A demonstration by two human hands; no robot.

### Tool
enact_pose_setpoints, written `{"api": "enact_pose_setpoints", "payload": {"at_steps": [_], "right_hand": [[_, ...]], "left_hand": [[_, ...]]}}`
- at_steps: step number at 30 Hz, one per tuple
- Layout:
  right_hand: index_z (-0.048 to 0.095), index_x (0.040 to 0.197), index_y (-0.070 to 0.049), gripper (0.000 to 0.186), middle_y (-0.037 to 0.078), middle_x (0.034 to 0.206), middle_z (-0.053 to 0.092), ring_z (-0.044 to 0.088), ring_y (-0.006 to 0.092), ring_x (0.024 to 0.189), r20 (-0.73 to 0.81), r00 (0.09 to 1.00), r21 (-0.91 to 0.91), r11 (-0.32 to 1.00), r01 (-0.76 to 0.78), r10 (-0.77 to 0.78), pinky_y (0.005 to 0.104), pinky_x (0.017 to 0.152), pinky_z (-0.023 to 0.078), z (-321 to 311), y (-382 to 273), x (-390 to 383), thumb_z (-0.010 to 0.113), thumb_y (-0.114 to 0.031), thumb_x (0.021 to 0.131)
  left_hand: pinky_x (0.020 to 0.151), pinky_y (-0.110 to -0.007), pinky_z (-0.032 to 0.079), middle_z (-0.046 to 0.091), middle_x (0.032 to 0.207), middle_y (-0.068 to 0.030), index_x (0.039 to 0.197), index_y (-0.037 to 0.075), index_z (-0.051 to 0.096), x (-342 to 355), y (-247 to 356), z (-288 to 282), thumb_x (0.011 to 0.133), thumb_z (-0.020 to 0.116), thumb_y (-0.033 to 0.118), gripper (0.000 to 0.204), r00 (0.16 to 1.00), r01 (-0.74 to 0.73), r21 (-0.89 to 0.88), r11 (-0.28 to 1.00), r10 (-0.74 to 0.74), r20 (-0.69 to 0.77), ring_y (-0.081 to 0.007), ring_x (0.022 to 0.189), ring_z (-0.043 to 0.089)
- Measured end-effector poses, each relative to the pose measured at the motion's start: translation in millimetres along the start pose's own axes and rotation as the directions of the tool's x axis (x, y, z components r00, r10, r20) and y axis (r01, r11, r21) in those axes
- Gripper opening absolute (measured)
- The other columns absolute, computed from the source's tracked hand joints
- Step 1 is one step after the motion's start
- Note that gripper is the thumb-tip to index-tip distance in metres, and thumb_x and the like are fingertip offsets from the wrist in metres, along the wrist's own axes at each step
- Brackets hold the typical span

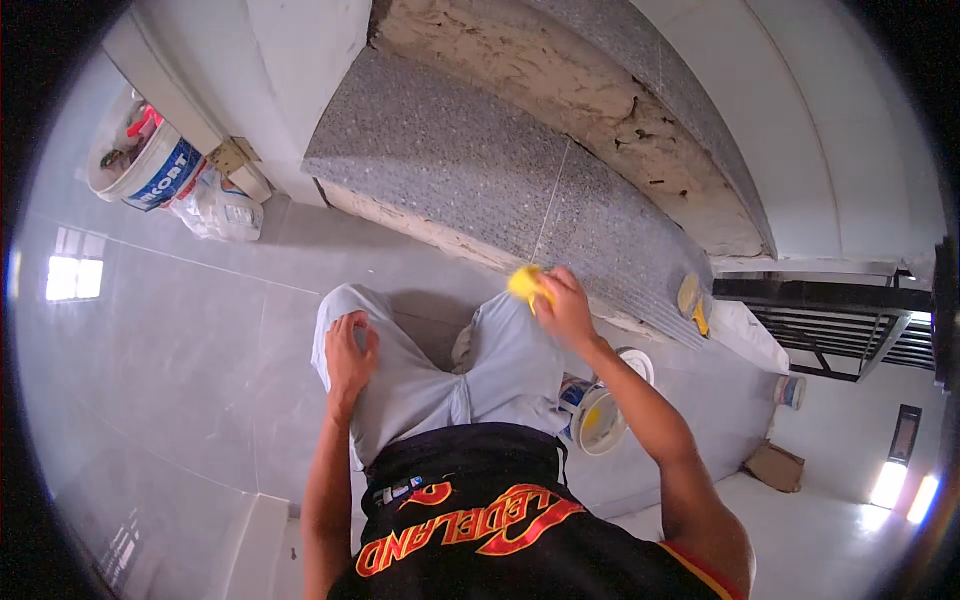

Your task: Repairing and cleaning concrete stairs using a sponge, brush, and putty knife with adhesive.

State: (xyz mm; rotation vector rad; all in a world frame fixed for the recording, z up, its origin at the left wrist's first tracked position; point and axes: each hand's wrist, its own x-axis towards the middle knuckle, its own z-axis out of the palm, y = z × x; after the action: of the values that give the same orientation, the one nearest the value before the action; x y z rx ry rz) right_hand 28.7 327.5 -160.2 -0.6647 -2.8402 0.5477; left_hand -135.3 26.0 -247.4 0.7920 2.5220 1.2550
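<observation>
My right hand [567, 312] is closed around a yellow sponge [524, 284], slightly blurred. It is held over my right knee, close to the front edge of the speckled grey stone step [480, 170]. My left hand [350, 355] rests on my left knee with its fingers lying over the pale trousers, and nothing shows in it. Beside my right thigh stands an open white and blue bucket [600, 420], with something yellow inside. On the step to the right lies a tool with a pale round pad and a yellow handle [700, 318].
Rough unfinished risers [600, 120] run below the stone treads. At the left, a large bucket [150, 170] holding assorted items stands by a plastic bag [225, 210]. Right of me are a black metal railing [830, 300], a small tub [790, 391] and a cardboard piece [774, 466].
</observation>
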Motion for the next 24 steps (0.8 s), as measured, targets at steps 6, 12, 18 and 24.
{"api": "enact_pose_setpoints", "payload": {"at_steps": [6,12,18,24], "right_hand": [[0.052,0.111,-0.001,0.043,0.019,0.098,0.054,0.052,0.034,0.092,-0.29,0.954,0.079,0.995,-0.06,0.081,0.0405,0.083,0.041,-57,26,55,0.061,-0.02,0.073],[0.049,0.116,-0.004,0.049,0.02,0.099,0.055,0.052,0.0354,0.095,-0.395,0.914,0.083,0.995,-0.063,0.091,0.0423,0.082,0.041,-47,100,136,0.062,-0.02,0.072],[0.051,0.11,-0.002,0.043,0.021,0.1,0.052,0.051,0.0374,0.092,-0.13,0.964,-0.197,0.947,-0.254,0.232,0.0432,0.08,0.042,-22,102,144,0.06,-0.016,0.071],[0.055,0.103,0.0,0.036,0.019,0.086,0.049,0.052,0.036,0.078,0.02,0.997,0.027,0.997,-0.071,0.071,0.0433,0.071,0.043,2,2,14,0.054,-0.012,0.069]], "left_hand": [[0.077,-0.037,0.039,0.057,0.085,-0.009,0.093,0.005,0.055,-3,-2,-3,0.072,0.059,0.009,0.022,1.0,0.008,-0.044,0.999,-0.008,0.006,-0.0264,0.085,0.053],[0.077,-0.037,0.039,0.057,0.086,-0.009,0.094,0.005,0.055,-2,-6,5,0.073,0.059,0.009,0.022,1.0,0.024,-0.017,1.0,-0.023,0.012,-0.0258,0.086,0.053],[0.079,-0.036,0.041,0.058,0.089,-0.011,0.093,0.004,0.055,3,8,2,0.071,0.06,0.008,0.023,0.999,0.039,-0.014,0.999,-0.039,0.033,-0.0286,0.086,0.055],[0.075,-0.036,0.039,0.057,0.083,-0.0093,0.092,0.005,0.055,0,1,0,0.072,0.058,0.009,0.021,1.0,-0.017,0.011,1.0,0.017,-0.003,-0.0265,0.081,0.054]]}}
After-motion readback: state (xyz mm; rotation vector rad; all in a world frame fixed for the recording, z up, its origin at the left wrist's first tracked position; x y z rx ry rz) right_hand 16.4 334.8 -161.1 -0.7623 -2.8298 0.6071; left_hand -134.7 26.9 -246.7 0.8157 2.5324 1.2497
